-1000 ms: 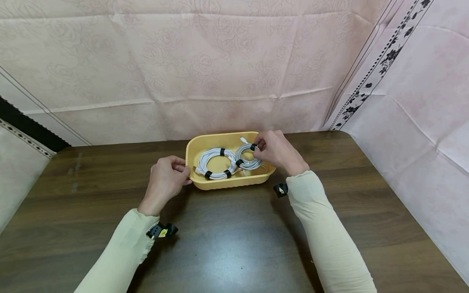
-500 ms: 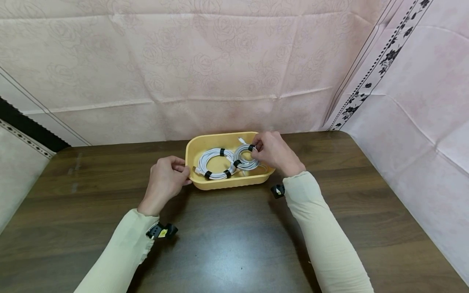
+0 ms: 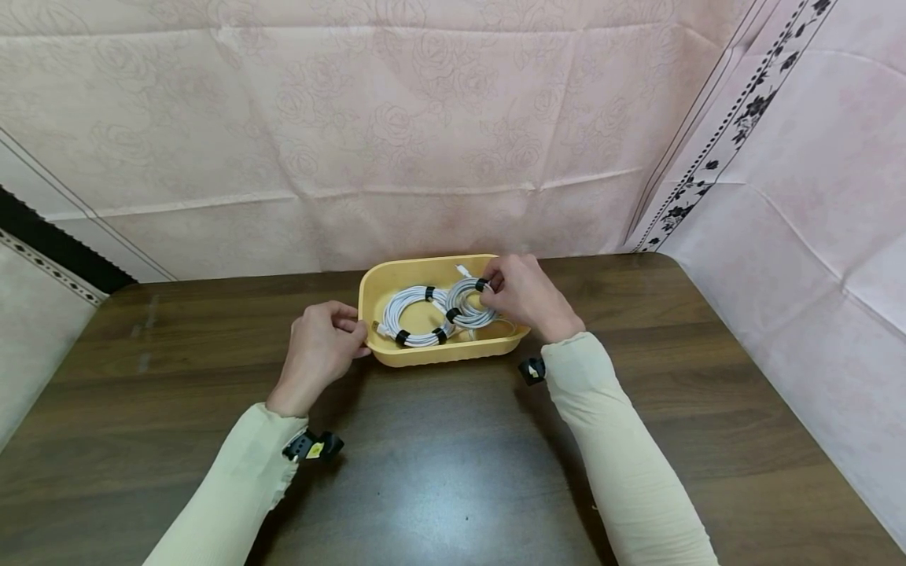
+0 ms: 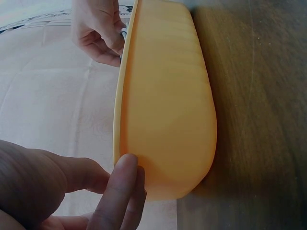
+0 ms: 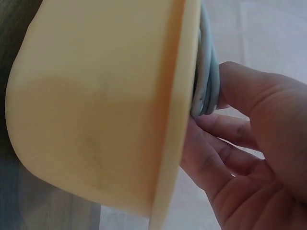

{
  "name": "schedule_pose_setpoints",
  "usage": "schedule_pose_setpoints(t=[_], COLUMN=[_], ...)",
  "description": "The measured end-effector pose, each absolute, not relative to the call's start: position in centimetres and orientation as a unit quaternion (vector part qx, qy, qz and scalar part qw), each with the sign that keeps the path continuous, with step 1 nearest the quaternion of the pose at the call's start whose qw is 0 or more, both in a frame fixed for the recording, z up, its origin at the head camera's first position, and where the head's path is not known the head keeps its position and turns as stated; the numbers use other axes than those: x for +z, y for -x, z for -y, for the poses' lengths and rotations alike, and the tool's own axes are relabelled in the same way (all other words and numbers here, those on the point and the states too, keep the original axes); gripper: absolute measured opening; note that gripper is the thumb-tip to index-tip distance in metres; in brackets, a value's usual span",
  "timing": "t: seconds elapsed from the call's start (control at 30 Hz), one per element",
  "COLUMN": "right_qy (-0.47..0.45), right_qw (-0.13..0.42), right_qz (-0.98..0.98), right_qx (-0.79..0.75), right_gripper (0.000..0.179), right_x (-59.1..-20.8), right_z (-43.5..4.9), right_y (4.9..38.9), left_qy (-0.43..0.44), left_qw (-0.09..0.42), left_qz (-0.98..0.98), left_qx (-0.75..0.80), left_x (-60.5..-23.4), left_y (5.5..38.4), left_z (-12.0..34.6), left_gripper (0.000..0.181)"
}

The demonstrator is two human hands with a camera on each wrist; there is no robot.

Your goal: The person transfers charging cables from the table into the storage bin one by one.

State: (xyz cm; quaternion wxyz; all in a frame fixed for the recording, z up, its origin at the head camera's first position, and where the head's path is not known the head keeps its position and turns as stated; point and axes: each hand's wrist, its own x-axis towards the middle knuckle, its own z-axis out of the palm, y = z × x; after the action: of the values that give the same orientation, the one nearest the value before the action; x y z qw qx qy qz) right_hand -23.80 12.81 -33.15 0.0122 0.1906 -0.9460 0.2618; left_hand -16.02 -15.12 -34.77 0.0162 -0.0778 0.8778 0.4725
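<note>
A shallow yellow plastic bin with rounded corners stands near the table's back edge. Inside, to the left, lies a larger coil of white cable bound with black straps. A smaller white cable coil, also strapped in black, overlaps its right side. My right hand reaches over the bin's right end and pinches the smaller coil by its right side; in the right wrist view the cable loops stick up past the rim between thumb and fingers. My left hand holds the bin's left end by the rim, its fingertips against the outer wall.
Pinkish patterned cloth hangs right behind the bin, and another cloth stands along the right side. The dark wooden table spreads out in front. A thin pale cord lies at the bin's right end.
My right hand has shifted slightly left, carrying the smaller cable coil further over the larger one. The left hand and the bin have stayed in place.
</note>
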Motion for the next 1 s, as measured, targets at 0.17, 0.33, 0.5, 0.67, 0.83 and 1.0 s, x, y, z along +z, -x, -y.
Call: schedule_pose_setpoints(t=[0.17,0.33,0.5,0.67,0.83,1.0], right_qy=[-0.190,-0.191,-0.187,-0.182,-0.178,-0.176], right_qw=[0.021,0.026,0.021,0.015,0.018,0.024], right_qz=[0.946,0.945,0.944,0.944,0.944,0.944], right_qx=[0.263,0.265,0.269,0.275,0.277,0.277], right_gripper=[0.018,0.017,0.017,0.020,0.022,0.023], right_x=[-33.3,-33.4,-33.5,-33.6,-33.6,-33.6], right_z=[-12.6,-12.4,-12.3,-12.2,-11.9,-11.7], right_y=[23.9,24.0,24.0,23.9,23.7,23.7], left_qy=[0.080,0.080,0.081,0.082,0.083,0.082], left_qw=[0.018,0.022,0.024,0.024,0.026,0.024], left_qz=[-0.878,-0.878,-0.878,-0.879,-0.878,-0.879], left_qx=[0.472,0.471,0.471,0.470,0.470,0.469], left_x=[-34.7,-34.6,-34.6,-34.6,-34.6,-34.7], left_y=[16.0,16.0,16.0,16.0,16.0,16.0], left_z=[15.1,15.1,15.1,15.1,15.1,15.1], left_gripper=[0.034,0.034,0.034,0.034,0.033,0.034])
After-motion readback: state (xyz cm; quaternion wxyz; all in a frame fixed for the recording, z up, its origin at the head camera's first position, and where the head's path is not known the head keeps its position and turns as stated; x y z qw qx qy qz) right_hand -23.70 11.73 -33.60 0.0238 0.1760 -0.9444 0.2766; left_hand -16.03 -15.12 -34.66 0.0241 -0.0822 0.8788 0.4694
